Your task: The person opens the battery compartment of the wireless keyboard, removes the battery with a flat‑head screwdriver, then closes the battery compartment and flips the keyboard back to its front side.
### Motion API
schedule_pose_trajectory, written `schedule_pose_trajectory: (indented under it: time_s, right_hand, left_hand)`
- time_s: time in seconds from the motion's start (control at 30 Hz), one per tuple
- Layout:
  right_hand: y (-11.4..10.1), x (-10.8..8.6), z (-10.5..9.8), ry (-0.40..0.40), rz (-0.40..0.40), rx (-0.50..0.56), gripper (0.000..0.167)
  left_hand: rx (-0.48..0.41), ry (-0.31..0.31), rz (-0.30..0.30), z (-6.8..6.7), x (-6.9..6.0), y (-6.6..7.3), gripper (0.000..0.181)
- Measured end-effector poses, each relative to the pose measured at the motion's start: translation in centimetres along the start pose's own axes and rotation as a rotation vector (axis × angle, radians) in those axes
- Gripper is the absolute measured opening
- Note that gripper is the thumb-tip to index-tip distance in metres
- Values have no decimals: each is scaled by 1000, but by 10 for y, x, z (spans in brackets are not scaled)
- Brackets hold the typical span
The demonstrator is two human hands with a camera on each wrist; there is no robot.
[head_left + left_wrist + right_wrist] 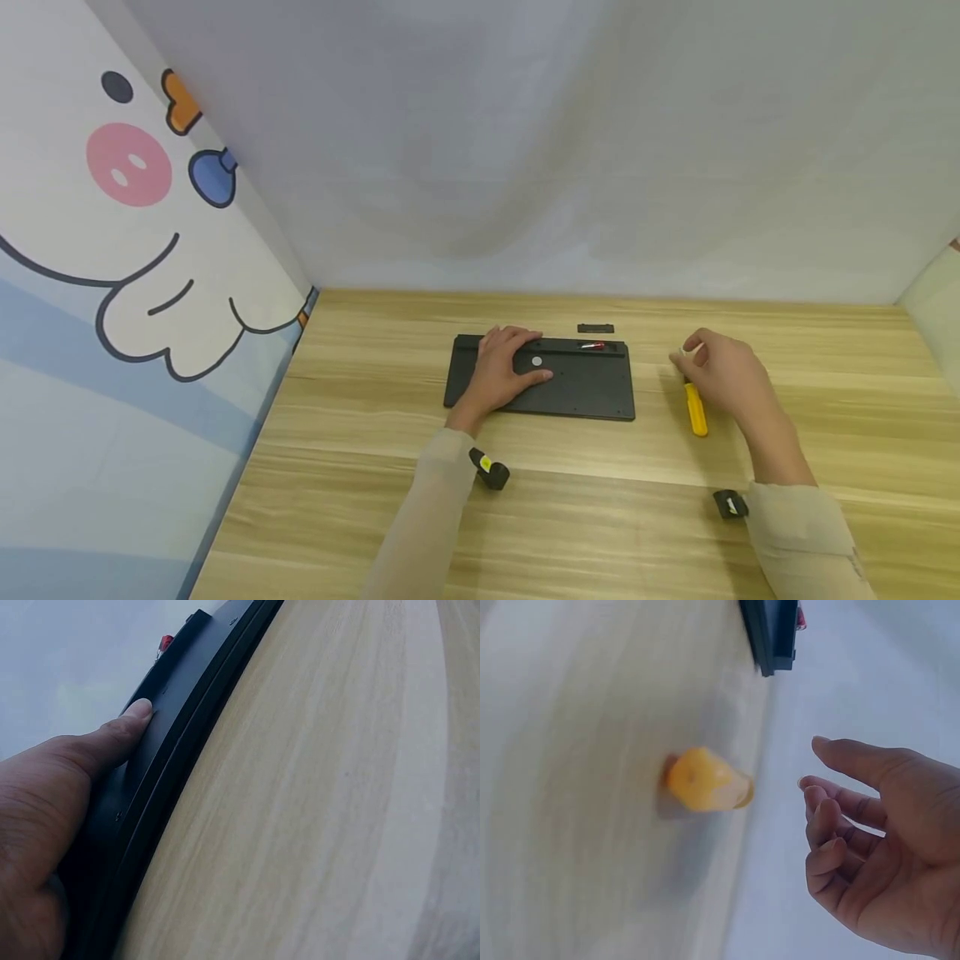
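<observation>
A black keyboard (577, 392) lies face down on the table, with a small red-and-silver battery (592, 345) in the slot along its far edge. My left hand (498, 371) rests on its left half, the thumb (124, 735) stretched over the underside and the fingers reaching the far edge. To the right, a screwdriver with a yellow handle (697, 410) lies on the wood. Just above its far end hovers my right hand (723, 371), fingers loosely bent and holding nothing. In the right wrist view that yellow handle (705, 780) appears apart from the fingertips.
Behind the keyboard lies a small black battery cover (596, 328). A pale curtain-like backdrop (562, 167) rises past the table's (570, 533) far edge. On the left stands a panel with cartoon drawings (75, 225).
</observation>
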State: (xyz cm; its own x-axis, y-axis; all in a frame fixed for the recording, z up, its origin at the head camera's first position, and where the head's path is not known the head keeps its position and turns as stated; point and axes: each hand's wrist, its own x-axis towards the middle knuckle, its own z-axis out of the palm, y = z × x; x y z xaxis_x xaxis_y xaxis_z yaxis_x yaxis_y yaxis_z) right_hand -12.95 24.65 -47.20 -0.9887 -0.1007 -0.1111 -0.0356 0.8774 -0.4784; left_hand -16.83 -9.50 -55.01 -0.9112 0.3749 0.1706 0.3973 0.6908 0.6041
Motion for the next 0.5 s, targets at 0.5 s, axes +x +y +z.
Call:
schedule_pose_trajectory:
  time_s: [0.5]
  right_hand:
    - [-37, 24, 11, 25, -168, 19, 22]
  left_hand:
    - [6, -10, -5, -3, -3, 3, 66]
